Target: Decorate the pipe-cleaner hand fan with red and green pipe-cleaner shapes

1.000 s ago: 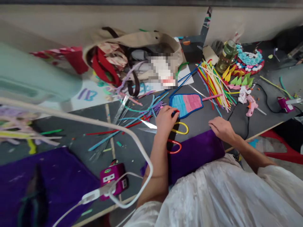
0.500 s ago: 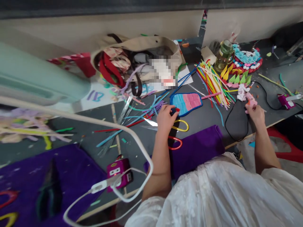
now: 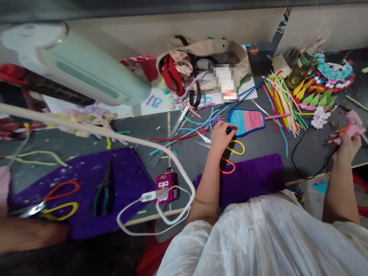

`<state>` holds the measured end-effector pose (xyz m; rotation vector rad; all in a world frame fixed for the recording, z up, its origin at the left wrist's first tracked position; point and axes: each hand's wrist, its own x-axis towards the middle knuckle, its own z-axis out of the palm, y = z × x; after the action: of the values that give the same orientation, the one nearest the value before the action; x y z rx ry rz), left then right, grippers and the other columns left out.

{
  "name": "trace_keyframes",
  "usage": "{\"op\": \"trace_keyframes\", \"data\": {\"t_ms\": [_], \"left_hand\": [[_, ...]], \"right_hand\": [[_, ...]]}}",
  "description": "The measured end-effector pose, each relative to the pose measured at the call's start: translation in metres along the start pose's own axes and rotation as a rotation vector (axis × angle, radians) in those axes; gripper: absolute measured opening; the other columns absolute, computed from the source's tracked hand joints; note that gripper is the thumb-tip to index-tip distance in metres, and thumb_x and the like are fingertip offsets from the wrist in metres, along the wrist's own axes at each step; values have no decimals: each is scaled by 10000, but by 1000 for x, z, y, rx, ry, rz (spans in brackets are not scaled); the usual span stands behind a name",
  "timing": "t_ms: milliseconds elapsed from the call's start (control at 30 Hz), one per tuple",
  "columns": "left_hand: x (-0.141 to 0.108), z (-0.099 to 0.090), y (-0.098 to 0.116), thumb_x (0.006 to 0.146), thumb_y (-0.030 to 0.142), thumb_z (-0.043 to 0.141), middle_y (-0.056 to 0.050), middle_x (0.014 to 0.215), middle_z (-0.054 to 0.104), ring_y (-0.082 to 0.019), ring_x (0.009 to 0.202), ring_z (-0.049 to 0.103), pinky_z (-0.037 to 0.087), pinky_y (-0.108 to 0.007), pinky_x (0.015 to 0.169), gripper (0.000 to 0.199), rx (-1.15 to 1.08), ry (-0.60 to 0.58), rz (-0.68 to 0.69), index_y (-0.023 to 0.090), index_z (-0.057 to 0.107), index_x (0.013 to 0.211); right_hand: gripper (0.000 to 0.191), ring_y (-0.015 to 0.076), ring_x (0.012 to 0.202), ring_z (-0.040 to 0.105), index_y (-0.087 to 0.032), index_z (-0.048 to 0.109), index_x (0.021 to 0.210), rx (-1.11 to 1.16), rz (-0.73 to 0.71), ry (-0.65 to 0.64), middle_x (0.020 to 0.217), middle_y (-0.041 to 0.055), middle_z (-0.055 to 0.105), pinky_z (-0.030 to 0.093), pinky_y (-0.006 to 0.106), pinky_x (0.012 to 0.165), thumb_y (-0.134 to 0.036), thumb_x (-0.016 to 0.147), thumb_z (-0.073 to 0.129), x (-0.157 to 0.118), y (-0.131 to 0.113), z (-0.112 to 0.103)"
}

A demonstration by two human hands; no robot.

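Observation:
My left hand [image 3: 221,137] is closed on a small dark piece with a red end [image 3: 231,130], its kind too small to make out. Just beyond those fingers lies a flat blue and pink panel [image 3: 249,121], edged in dark blue, with a pink fuzzy stem. Scissors [image 3: 238,148] with one yellow and one red handle lie partly under my left hand and wrist. On the right, my right hand [image 3: 347,145] grips a pink glue gun [image 3: 355,122] with an orange part; a black cord loops near it. A crumpled pale paper [image 3: 320,117] lies left of the gun.
Several coloured pipe cleaners [image 3: 283,101] lie behind the panel, near a green bottle [image 3: 304,67]. A folded purple cloth [image 3: 253,176] lies before me. Left are a purple power socket [image 3: 167,188], a white cable [image 3: 126,137], pliers [image 3: 104,193] and another person's arm [image 3: 31,234].
The view has swung left, bringing the second scissors and another person's arm into sight. My right hand has moved the glue gun rightward, away from the crumpled paper. My left hand keeps its hold.

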<state>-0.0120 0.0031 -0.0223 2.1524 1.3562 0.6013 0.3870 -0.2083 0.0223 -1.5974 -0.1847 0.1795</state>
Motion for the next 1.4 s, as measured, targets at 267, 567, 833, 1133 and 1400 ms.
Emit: {"op": "trace_keyframes", "data": {"t_ms": [267,567,833,1133,1400], "left_hand": [[2,2,2,859,284,653,-76,1047,610,-241,1042,569,461,-369,908,151,49,-42,71,219,689,991],[1,4,-4,863,230,642,-64,1031,625,-203,1007,583,464,-339,910,174,-67,-43,57,204,696,1026],[2,2,-9,861,192,623,-46,1012,634,-190,997,592,471,-343,919,150,-155,-55,19,227,699,985],[2,-1,-12,861,213,615,-59,1023,630,-199,1004,594,479,-350,919,163,-178,-56,21,210,697,1002],[2,-5,-14,883,257,615,-48,991,631,-195,973,603,496,-361,907,140,-236,-44,-36,227,696,992]], "right_hand": [[297,99,529,453,-221,654,844,135,57,-500,934,98,658,297,239,385,-283,554,681,-47,-44,41],[272,77,401,348,-185,675,834,51,265,-1091,537,-32,502,268,222,353,-430,724,720,-118,-34,105],[276,135,493,538,-194,717,975,-304,25,-1204,638,13,637,421,266,446,-420,824,669,-132,-20,121],[334,100,402,465,-158,729,907,-408,144,-1187,462,-34,551,358,227,409,-477,837,657,-151,-8,145],[324,116,423,523,-166,711,893,-490,76,-1206,482,-32,568,409,233,438,-478,840,638,-160,-1,154]]}}
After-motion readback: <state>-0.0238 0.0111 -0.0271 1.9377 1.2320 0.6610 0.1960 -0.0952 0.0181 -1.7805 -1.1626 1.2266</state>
